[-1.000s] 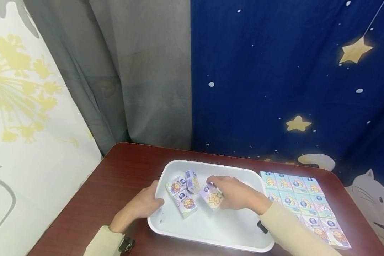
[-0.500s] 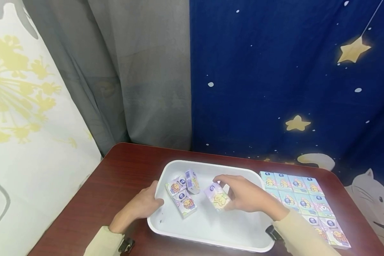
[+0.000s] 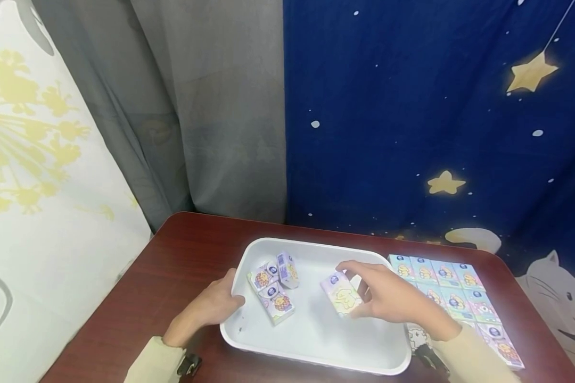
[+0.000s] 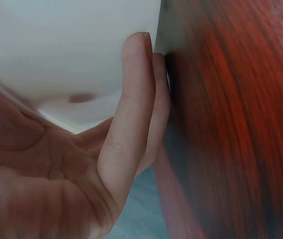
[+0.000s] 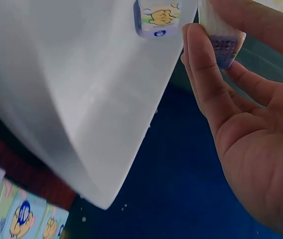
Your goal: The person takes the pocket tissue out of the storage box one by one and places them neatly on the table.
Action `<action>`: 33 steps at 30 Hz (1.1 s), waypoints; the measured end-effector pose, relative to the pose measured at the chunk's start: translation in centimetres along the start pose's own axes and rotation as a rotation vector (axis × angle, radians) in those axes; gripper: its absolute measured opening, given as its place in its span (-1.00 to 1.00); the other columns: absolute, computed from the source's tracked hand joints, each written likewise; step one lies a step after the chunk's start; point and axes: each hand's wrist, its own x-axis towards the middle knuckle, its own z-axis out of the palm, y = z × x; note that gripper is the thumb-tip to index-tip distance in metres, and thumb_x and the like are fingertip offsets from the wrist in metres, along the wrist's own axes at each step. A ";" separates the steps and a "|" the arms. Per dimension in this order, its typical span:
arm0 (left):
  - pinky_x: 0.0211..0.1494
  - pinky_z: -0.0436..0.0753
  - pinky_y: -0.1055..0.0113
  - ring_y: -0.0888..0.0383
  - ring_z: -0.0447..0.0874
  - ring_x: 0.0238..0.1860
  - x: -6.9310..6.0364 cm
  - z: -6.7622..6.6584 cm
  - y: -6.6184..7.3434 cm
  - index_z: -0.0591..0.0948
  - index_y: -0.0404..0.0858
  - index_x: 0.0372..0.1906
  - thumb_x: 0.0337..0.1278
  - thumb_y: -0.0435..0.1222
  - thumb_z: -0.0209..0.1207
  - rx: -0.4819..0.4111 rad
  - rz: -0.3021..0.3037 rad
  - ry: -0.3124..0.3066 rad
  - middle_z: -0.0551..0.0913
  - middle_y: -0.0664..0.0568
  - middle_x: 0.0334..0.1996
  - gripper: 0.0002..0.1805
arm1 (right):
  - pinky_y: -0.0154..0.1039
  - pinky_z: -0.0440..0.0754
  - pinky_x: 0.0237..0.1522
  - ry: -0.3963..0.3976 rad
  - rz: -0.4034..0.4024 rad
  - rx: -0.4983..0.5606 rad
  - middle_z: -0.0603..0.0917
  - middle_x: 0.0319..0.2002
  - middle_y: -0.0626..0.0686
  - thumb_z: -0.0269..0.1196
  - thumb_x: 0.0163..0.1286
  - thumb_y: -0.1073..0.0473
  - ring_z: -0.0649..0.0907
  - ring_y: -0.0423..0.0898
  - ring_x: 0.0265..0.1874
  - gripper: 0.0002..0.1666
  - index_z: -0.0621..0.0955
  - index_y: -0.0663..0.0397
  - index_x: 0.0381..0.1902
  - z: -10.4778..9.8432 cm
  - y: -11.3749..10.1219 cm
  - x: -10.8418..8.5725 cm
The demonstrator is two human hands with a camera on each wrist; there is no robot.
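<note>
A white tray (image 3: 306,351) lies on the table, its left rim gripped by my left hand (image 3: 216,300), thumb over the edge. In the left wrist view the fingers of my left hand (image 4: 126,119) lie along the tray's outer wall. Over the right half of the tray, my right hand (image 3: 388,292) holds a small purple-and-white pack (image 3: 341,293) between thumb and fingers. The right wrist view shows the held pack (image 5: 226,47) in my right hand (image 5: 256,124). Two flat packs (image 3: 277,302) and a tilted one (image 3: 288,270) lie at the tray's left.
Rows of small packs (image 3: 455,300) stand side by side on the dark red table (image 3: 191,239), right of the tray, partly hidden by my right arm. Behind the table hang a grey curtain (image 3: 235,133) and a blue one (image 3: 388,133) with stars.
My right hand has moved to the right with the pack in its grip, away from the packs at the left. My left hand stays at the rim.
</note>
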 end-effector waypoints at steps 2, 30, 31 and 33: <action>-0.23 0.84 0.05 0.00 0.79 -0.28 0.1 0.0 0.0 0.41 -0.42 0.42 0.26 -0.46 0.28 0.000 0.001 -0.001 0.72 -0.22 -0.09 -0.37 | -0.27 0.76 -0.28 0.011 0.004 0.012 0.72 0.15 0.02 0.75 0.07 0.18 0.67 -0.27 -0.31 0.01 0.54 -0.06 0.46 -0.3 0.1 -0.5; -0.32 0.85 0.05 -0.02 0.80 -0.30 0.2 0.3 -0.4 0.41 -0.43 0.41 0.26 -0.46 0.26 -0.001 -0.006 0.007 0.72 -0.26 -0.10 -0.38 | -0.29 0.70 -0.31 0.192 0.205 0.108 0.68 -0.12 -0.08 0.77 0.01 -0.05 0.62 -0.22 -0.28 0.06 0.55 -0.05 0.45 0.0 1.8 -9.0; -0.32 0.85 0.05 -0.02 0.80 -0.31 0.2 0.2 -0.4 0.41 -0.44 0.41 0.26 -0.46 0.26 -0.001 -0.006 0.008 0.72 -0.26 -0.10 -0.38 | -0.29 0.70 -0.30 0.189 0.232 0.109 0.70 -0.06 -0.06 0.76 0.01 -0.06 0.62 -0.20 -0.27 0.06 0.55 -0.06 0.46 0.1 1.9 -9.3; -0.33 0.85 0.05 -0.02 0.80 -0.31 0.2 0.2 -0.3 0.42 -0.44 0.40 0.26 -0.46 0.27 -0.002 -0.006 0.007 0.72 -0.25 -0.11 -0.39 | -0.26 0.74 -0.21 0.180 0.312 0.112 0.70 0.13 -0.03 0.76 0.00 -0.09 0.64 -0.17 -0.19 0.09 0.54 -0.13 0.48 0.2 1.9 -9.8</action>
